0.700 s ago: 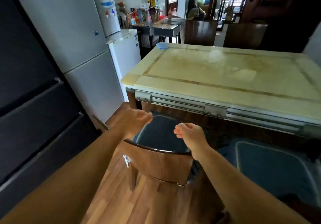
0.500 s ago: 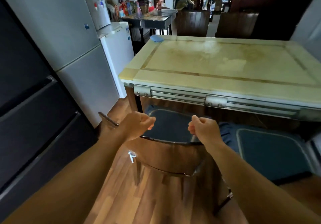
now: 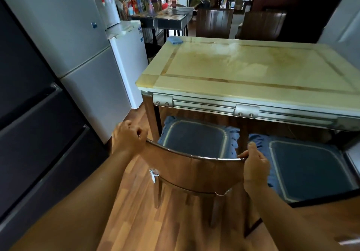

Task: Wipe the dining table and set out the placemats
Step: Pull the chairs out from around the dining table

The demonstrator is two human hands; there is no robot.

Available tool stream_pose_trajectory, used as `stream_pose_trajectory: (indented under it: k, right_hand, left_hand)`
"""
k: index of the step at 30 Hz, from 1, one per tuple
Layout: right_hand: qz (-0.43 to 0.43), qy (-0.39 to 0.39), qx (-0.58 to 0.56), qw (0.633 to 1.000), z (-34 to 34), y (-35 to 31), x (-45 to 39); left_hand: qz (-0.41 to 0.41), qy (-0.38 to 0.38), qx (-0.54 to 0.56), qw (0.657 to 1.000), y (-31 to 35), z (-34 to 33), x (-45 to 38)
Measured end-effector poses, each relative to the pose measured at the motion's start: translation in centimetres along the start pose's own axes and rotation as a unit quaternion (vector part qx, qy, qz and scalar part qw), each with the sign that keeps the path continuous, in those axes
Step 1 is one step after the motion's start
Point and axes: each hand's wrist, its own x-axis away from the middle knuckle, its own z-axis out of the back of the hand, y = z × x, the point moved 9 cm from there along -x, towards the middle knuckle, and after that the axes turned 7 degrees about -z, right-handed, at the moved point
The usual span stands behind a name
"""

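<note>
**Head view: both hands clamped on the chair back at the near edge of the dining table**

Head camera looks down over two bare forearms reaching forward to a brown wooden chair (image 3: 194,172) that stands on the plank floor (image 3: 136,221), its seat pushed partway under the dining table (image 3: 253,92). The left hand (image 3: 127,139) is curled closed over the left end of the chair's curved top rail, knuckles up and fingers wrapped over the edge. The right hand (image 3: 255,165) grips the right end of the same rail, thumb lying along the top and the fingers folded down behind the backrest, where they cannot be seen.

A dark blue seat cushion (image 3: 196,137) with a pale border lies on this chair, under the table's metal rail. A second cushioned chair (image 3: 307,165) stands just beside it to the right, also tucked under the table.

The tabletop is pale yellow stone with a brown inlaid frame line, and its surface shows faint brownish blotches. A blue cloth (image 3: 175,40) lies bunched on the far left corner of the table, well apart from both hands. No placemats can be made out on the top.

Left of the table stand a tall grey fridge (image 3: 74,55) and a small white fridge (image 3: 128,55), with a water dispenser (image 3: 106,1) on top of the small one. Two dark chair backs (image 3: 214,23) stand at the table's far side.
</note>
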Motion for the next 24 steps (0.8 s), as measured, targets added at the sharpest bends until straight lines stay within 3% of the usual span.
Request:
stream_pose_trajectory:
  k: [3, 8, 11, 19, 24]
  right_hand:
    - [-0.002, 0.039, -0.008, 0.999, 0.0, -0.3, -0.4]
    - [0.013, 0.071, -0.017, 0.997, 0.1, -0.9, -0.9]
    - [0.028, 0.085, -0.010, 0.996, -0.4, -3.0, -2.1]
    - [0.028, 0.079, 0.064, 0.994, -3.4, -9.3, -9.8]
    - [0.048, 0.101, 0.064, 0.992, -4.8, -11.7, -13.8]
  left_hand:
    - [0.103, 0.016, 0.111, 0.988, -3.1, -0.9, -0.7]
    - [0.108, 0.039, 0.301, 0.947, -3.2, -2.7, -2.9]
    - [0.107, 0.080, 0.328, 0.935, -2.1, -2.1, -4.5]
    - [0.069, 0.067, 0.369, 0.925, 1.4, -2.1, -13.0]
    - [0.165, 0.068, 0.469, 0.865, 1.3, -4.8, -17.4]
